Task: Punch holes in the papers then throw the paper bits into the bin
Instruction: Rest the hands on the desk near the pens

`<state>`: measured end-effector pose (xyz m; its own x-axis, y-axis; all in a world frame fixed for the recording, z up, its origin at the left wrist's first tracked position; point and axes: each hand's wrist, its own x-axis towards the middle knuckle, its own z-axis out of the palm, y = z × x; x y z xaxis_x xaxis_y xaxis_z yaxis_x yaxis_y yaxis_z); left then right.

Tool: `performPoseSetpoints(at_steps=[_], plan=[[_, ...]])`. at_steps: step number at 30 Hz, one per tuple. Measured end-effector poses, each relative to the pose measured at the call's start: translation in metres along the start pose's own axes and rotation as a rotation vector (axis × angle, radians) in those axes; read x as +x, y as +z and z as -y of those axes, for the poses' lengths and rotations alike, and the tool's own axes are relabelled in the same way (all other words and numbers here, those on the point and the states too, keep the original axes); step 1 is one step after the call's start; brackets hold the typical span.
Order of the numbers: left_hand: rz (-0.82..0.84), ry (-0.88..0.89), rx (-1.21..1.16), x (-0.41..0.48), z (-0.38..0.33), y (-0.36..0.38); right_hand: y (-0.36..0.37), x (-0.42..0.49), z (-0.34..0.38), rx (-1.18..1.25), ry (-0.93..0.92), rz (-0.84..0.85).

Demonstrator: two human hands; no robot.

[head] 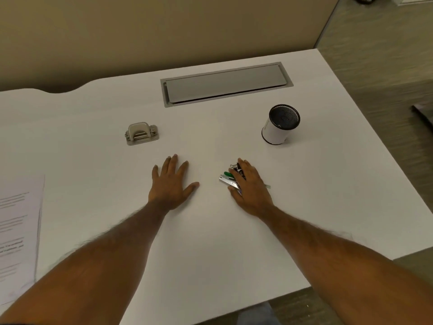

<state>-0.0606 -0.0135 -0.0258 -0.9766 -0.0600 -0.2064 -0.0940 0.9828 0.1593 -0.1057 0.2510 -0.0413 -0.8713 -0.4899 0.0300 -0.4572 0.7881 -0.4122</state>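
Note:
A grey metal hole punch (pixel 142 133) stands on the white desk (pixel 98 141), beyond my left hand. Printed papers (pixel 17 233) lie at the desk's left edge, partly cut off by the frame. A small white cup-like bin with a black mesh inside (pixel 280 125) stands at the right rear. My left hand (pixel 172 184) rests flat on the desk with its fingers spread, holding nothing. My right hand (pixel 250 186) lies palm down over a small pile of stationery (pixel 230 178): binder clips, a green item and a metal piece. Its fingers are extended, not gripping.
A grey cable-tray lid (pixel 226 84) is set into the desk at the back. The desk's right edge runs diagonally, with wood-look floor (pixel 386 55) beyond it. A beige partition wall (pixel 140 31) stands behind the desk.

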Motion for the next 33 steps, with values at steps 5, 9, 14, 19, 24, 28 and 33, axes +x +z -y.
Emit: performPoseSetpoints(at_steps=[5,9,14,19,24,28,33], plan=[[-0.056,-0.047,-0.009,0.009,0.01,0.007,0.005,0.056,0.004,0.033,-0.025,0.009],[-0.085,-0.049,-0.007,0.016,0.01,0.015,0.011,0.096,0.006,0.034,-0.035,0.021],[-0.102,-0.052,-0.029,0.028,0.008,0.016,0.014,0.143,0.008,0.037,-0.048,0.03],[-0.102,-0.076,-0.054,0.038,0.009,0.019,0.015,0.181,0.011,0.023,-0.056,0.027],[-0.109,-0.078,-0.044,0.04,0.006,0.023,0.019,0.201,0.009,0.008,-0.045,0.026],[-0.108,-0.076,-0.035,0.043,0.008,0.024,0.02,0.204,0.009,-0.012,-0.053,0.025],[-0.077,-0.083,-0.05,0.041,0.009,0.02,0.019,0.197,0.01,-0.096,-0.068,0.013]])
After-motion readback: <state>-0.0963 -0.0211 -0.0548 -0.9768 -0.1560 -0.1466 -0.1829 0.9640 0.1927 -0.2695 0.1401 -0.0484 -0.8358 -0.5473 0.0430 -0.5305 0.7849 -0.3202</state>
